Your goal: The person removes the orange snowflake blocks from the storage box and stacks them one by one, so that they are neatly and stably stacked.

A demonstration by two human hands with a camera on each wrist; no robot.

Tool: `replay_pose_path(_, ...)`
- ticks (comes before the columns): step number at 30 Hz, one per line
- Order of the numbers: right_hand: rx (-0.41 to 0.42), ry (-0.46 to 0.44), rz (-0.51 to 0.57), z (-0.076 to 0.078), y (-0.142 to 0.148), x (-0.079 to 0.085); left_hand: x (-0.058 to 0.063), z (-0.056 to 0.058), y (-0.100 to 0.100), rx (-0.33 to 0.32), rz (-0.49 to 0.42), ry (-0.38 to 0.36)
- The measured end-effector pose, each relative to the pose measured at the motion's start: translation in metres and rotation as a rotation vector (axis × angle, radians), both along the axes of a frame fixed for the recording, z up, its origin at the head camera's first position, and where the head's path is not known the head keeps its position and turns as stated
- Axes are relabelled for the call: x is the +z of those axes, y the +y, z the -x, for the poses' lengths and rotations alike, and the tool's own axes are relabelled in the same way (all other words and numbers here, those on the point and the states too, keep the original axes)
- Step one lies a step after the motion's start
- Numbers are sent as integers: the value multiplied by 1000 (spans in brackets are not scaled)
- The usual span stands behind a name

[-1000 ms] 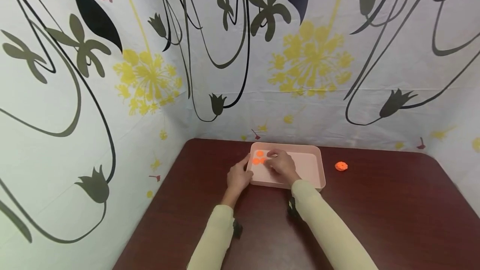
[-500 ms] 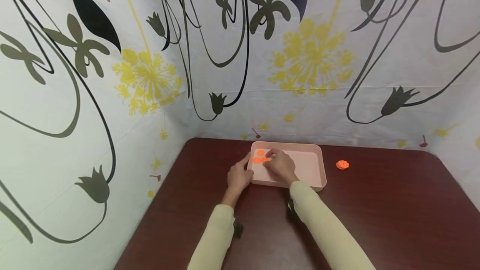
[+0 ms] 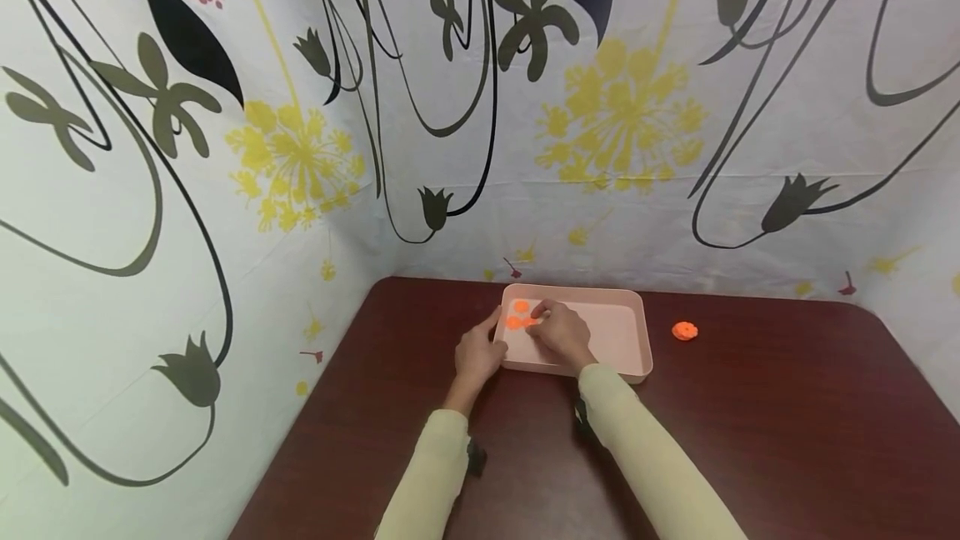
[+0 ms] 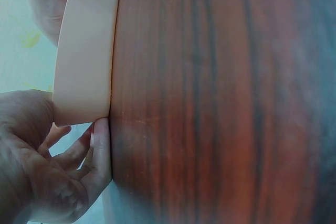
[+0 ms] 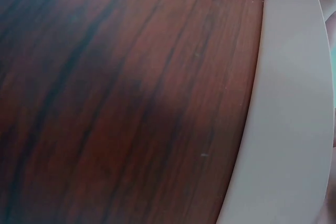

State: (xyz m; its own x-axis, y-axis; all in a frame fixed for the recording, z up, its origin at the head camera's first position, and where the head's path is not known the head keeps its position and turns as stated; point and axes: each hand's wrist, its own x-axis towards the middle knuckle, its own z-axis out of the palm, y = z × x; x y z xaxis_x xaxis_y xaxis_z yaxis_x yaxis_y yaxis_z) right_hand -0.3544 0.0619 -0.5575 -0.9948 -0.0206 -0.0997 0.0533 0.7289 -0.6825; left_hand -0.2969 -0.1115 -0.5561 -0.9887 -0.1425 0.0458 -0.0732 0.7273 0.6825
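Note:
A pale pink rectangular tray (image 3: 618,332) sits on the table. My left hand (image 3: 477,354) holds its near left corner, index finger along the left wall and thumb at the front; the left wrist view shows the fingers (image 4: 101,148) against the tray's end. Over the tray's left half, my right hand (image 3: 564,333) pinches a small orange piece (image 3: 529,322), partly hidden by the fingertips. Beside it inside the tray lie two more orange round pieces, one at the back (image 3: 521,306) and one at the left (image 3: 513,322). In the right wrist view, the tray wall (image 5: 283,103) mostly hides this hand.
Right of the tray, an orange flower-shaped piece (image 3: 685,331) with a scalloped edge lies on the dark red-brown wooden table (image 3: 787,407). A white cloth (image 3: 480,148) printed with flowers and stems hangs behind the table and along the left.
My right fingertips have shifted slightly over the orange piece and cover a bit more of it. The left hand and the tray stay in place.

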Motion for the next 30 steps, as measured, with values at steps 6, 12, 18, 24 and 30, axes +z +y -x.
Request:
replay_pose_path(6,-8,-25,-5,1,-1,3,1,-1,0,5,-3,-4)
replay_pose_path(12,-4,-30,-25,2,0,3,1,-2,0,6,-15,-4)
replay_pose_path(18,10,-3,14,-1,3,2,1,-2,1,12,-6,11)
replay_pose_path(24,10,32,29,-5,1,1,1,-2,1,15,-4,7)
replay_pose_path(30,24,41,53,-5,2,1,1,-1,0,17,-8,-2)
